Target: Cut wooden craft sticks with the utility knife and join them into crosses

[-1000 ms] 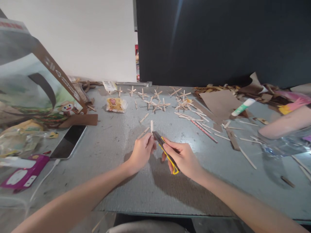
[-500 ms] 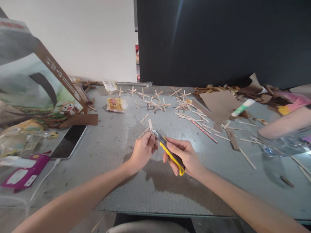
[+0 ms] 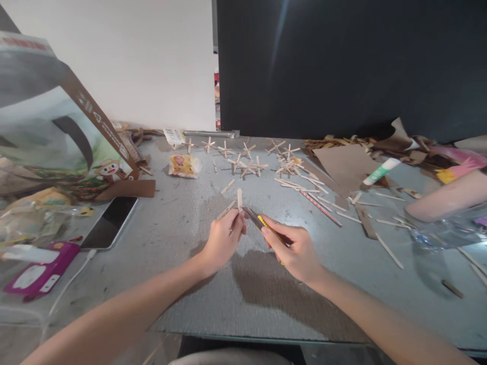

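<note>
Pale wood shows as a thin stick (image 3: 239, 198) above mid-counter (image 3: 178, 223), its long axis running near to far. Your left hand (image 3: 225, 238) pinches its near end, fingers closed. Your right hand (image 3: 297, 249) grips a yellow-and-black cutter (image 3: 259, 218), its tip pointing far-left, just right of the stick; you cannot tell whether they touch.

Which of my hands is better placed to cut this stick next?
Probably your right hand: it holds the knife, tip close to the wooden stick, which your left hand pinches.
</note>
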A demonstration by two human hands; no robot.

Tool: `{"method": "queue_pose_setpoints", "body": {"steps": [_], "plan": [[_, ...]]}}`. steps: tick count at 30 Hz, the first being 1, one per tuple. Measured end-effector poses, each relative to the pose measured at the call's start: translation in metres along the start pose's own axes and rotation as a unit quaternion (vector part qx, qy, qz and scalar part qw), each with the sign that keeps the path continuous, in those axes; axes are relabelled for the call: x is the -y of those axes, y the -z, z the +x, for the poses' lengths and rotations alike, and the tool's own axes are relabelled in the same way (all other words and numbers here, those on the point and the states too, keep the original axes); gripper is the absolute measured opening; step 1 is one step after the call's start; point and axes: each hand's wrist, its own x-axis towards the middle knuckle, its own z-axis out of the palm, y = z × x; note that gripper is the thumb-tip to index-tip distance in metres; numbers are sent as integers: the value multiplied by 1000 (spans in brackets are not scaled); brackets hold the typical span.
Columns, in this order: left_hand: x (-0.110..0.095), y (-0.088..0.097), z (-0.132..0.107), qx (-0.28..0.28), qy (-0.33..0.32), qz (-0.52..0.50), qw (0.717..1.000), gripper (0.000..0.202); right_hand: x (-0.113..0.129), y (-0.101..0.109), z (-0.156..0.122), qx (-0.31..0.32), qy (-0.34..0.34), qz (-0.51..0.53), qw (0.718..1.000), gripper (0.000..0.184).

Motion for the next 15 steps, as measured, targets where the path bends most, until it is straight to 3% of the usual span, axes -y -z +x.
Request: {"method": "queue_pose_setpoints", "body": {"steps": [10, 15], "plan": [[3, 2, 1, -4, -21, 44, 999, 36, -2, -1, 0, -3, -8, -8, 1000, 52], [6, 3, 3, -2, -32, 63, 997, 35, 1, -2, 1, -20, 3, -66, 998, 52]]}}
